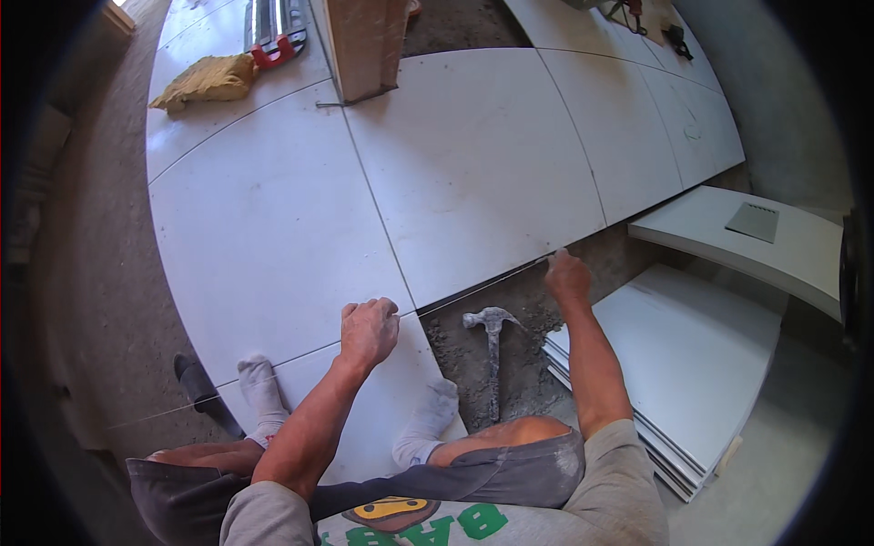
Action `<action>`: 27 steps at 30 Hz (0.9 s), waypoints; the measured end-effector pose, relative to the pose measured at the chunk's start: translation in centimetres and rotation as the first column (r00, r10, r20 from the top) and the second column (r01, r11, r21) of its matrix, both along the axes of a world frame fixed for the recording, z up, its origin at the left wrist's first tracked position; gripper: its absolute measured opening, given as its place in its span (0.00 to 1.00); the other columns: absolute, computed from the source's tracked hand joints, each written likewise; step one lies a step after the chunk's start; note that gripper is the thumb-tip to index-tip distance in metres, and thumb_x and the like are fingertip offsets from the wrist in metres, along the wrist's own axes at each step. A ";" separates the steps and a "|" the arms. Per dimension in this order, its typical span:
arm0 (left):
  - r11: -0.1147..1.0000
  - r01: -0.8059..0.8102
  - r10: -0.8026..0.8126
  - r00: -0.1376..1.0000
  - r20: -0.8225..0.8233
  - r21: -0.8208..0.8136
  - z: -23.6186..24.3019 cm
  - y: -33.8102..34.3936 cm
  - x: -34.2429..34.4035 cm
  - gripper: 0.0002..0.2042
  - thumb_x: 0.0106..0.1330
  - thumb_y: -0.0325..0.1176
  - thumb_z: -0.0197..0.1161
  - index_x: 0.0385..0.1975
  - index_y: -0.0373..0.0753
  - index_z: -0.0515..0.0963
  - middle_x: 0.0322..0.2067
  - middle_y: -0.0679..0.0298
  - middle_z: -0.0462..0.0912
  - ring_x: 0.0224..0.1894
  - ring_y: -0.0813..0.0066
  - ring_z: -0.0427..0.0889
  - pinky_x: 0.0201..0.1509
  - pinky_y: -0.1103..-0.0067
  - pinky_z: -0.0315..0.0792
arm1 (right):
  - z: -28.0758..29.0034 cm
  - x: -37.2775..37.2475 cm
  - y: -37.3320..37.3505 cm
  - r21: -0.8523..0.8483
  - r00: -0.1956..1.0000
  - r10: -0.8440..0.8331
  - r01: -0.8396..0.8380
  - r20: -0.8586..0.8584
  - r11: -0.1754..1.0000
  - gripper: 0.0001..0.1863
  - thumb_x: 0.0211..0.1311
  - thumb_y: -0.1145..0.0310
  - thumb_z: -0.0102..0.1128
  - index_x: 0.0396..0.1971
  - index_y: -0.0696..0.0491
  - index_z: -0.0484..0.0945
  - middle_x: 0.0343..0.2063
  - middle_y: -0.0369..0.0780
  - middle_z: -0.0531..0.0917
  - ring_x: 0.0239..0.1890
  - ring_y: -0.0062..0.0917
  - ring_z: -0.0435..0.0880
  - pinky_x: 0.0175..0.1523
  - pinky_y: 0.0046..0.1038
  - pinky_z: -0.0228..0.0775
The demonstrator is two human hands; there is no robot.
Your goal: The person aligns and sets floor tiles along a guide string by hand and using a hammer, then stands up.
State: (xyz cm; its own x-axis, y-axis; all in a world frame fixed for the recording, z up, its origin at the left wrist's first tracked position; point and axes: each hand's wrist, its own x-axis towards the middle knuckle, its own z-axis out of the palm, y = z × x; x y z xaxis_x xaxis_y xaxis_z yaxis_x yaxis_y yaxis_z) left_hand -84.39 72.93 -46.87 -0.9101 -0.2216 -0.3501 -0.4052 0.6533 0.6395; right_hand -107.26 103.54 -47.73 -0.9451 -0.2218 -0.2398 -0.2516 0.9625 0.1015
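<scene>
A thin pale string (478, 288) is stretched between my hands, along the near edge of a large white floor tile (473, 164). My left hand (369, 329) is closed on it over the joint between tiles. Its loose length trails away to the lower left, past my feet. At the tile's near right edge, my right hand (569, 276) pinches the string with curled fingers. Between my forearms a claw hammer (493, 359), coated in grey dust, lies on the rough mortar bed (546, 318). Neither hand touches it.
Stacked white tiles (692, 337) sit at the right, below a pale slab (719, 223) bearing a notepad (754, 221). A post (360, 55) rises from the far tiles. Beyond it on the left are a yellow sponge (208, 80) and a tile cutter (275, 36). My socked feet rest on tile.
</scene>
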 end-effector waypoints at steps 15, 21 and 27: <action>0.964 0.029 0.001 0.993 0.115 -0.264 -0.8 -1.5 2.2 0.06 0.56 0.29 0.55 0.26 0.42 0.80 0.29 0.61 0.80 0.39 0.64 0.77 0.59 0.62 0.58 | 0.5 -0.2 -0.3 0.040 1.000 0.003 -0.003 -0.001 0.999 0.12 0.61 0.60 0.52 0.28 0.55 0.74 0.25 0.50 0.82 0.31 0.47 0.82 0.36 0.46 0.73; 0.983 0.045 -0.027 0.995 0.100 -0.180 -0.1 -1.6 1.7 0.06 0.55 0.34 0.62 0.31 0.43 0.79 0.32 0.62 0.80 0.40 0.65 0.77 0.59 0.63 0.57 | 0.0 -0.2 -0.3 0.028 1.000 0.028 -0.027 -0.014 0.999 0.12 0.59 0.60 0.54 0.27 0.54 0.76 0.24 0.51 0.81 0.30 0.48 0.81 0.35 0.46 0.73; 0.980 -0.075 0.072 0.997 -0.022 -0.185 0.4 -1.9 3.6 0.08 0.55 0.36 0.64 0.32 0.43 0.79 0.32 0.63 0.79 0.40 0.66 0.77 0.56 0.65 0.59 | 0.5 -1.0 -0.3 0.059 0.997 0.078 -0.079 0.018 0.995 0.11 0.58 0.62 0.56 0.27 0.55 0.76 0.25 0.51 0.81 0.32 0.48 0.81 0.37 0.46 0.73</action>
